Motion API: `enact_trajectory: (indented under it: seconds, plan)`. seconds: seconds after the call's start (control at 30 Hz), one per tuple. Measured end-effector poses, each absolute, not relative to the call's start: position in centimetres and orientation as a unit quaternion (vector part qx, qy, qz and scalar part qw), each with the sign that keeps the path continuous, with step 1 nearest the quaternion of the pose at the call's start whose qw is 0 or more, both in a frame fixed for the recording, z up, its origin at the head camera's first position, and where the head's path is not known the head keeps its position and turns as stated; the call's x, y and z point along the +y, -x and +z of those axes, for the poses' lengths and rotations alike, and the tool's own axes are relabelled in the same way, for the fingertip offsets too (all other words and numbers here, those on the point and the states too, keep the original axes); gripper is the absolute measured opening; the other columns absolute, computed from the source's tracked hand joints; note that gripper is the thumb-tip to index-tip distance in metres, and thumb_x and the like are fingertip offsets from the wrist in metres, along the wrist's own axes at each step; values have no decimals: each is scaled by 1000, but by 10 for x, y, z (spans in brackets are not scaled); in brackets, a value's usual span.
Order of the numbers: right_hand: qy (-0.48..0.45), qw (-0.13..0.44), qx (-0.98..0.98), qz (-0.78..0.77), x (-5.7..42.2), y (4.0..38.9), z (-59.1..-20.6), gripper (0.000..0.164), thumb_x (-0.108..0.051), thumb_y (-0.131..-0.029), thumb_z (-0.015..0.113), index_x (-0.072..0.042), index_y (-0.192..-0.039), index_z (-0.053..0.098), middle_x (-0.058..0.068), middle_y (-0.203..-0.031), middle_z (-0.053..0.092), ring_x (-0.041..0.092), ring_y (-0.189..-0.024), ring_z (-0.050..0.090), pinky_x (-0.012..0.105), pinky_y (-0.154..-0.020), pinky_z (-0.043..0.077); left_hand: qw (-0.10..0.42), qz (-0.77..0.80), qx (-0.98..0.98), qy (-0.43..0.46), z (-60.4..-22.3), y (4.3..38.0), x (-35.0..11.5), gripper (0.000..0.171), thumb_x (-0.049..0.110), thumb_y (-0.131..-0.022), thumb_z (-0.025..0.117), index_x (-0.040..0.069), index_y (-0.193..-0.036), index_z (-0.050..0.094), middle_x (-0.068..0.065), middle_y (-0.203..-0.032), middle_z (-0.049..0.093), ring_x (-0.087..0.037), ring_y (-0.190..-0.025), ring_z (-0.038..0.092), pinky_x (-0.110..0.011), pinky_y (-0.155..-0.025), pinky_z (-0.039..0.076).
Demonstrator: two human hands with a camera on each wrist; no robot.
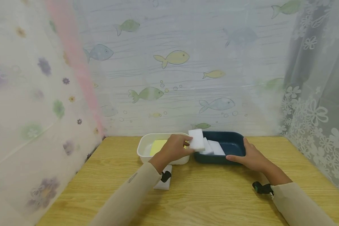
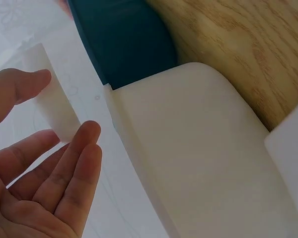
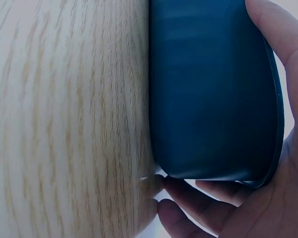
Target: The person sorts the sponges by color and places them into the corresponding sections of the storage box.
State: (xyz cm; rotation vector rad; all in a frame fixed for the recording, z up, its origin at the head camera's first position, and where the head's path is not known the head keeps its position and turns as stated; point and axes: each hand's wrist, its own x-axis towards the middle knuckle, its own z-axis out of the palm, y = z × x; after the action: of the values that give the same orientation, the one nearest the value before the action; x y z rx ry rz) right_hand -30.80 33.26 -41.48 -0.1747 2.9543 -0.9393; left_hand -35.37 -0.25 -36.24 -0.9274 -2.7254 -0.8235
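Note:
My left hand (image 1: 175, 147) pinches a white sponge block (image 1: 196, 140) between thumb and fingers, above the left end of a dark blue plastic basin (image 1: 212, 159). In the left wrist view the thumb presses one face of the block while several fingers spread below it. Two more white sponges (image 1: 216, 147) lean inside the basin's left part. My right hand (image 1: 252, 158) grips the basin's right end, thumb over the front rim and fingers around the outer wall. The right wrist view shows its fingertips curled by the bottom corner.
Left of the blue basin stands a white basin (image 1: 141, 149) with something flat and yellow (image 1: 157, 146) inside, partly behind my left hand. In front of it another white block (image 1: 164, 185) lies on the wooden table (image 1: 209, 194), partly covered by the wrist camera. A fish-print curtain (image 1: 180, 81) hangs behind.

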Motion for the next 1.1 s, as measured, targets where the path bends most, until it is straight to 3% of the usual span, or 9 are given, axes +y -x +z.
enact_trajectory:
  seconds: [0.13,0.23,0.53,0.83,1.1]
  plan:
    - [58,15,951,-303,332,307,-415,121,-70,-80,57,-4,-148,-20,31,-154,-5,56,-137,8,73,-98,20,102,-251,-911,310,-362,356,6,22,27,-83,69,14,-100,76,5,-97,72,-4,-83,65,-19,-72,51]
    - [58,13,952,-302,333,308,-416,121,-70,-80,57,-4,-148,-20,31,-154,-5,56,-137,9,72,-98,21,104,-250,-911,310,-362,357,12,14,21,-83,67,15,-92,76,7,-88,71,-3,-78,61,-18,-69,49]
    - [52,19,950,-308,333,311,-418,122,-71,-80,57,-5,-148,-20,30,-155,-6,56,-137,8,72,-98,21,56,-241,-913,324,-366,357,20,21,33,-79,75,17,-93,76,7,-87,69,1,-73,59,-17,-67,48]
    - [54,16,951,-305,335,310,-417,123,-71,-79,57,-4,-148,-20,31,-154,-5,56,-137,8,72,-99,21,83,-228,-914,325,-372,360,33,7,24,-82,73,18,-83,75,10,-82,66,2,-70,58,-13,-61,47]
    - [56,15,950,-305,335,312,-419,123,-72,-79,56,-5,-148,-21,30,-155,-5,55,-137,9,72,-98,22,121,-139,-930,317,-374,362,50,8,27,-83,73,21,-78,74,12,-75,64,-2,-69,55,-17,-63,47]
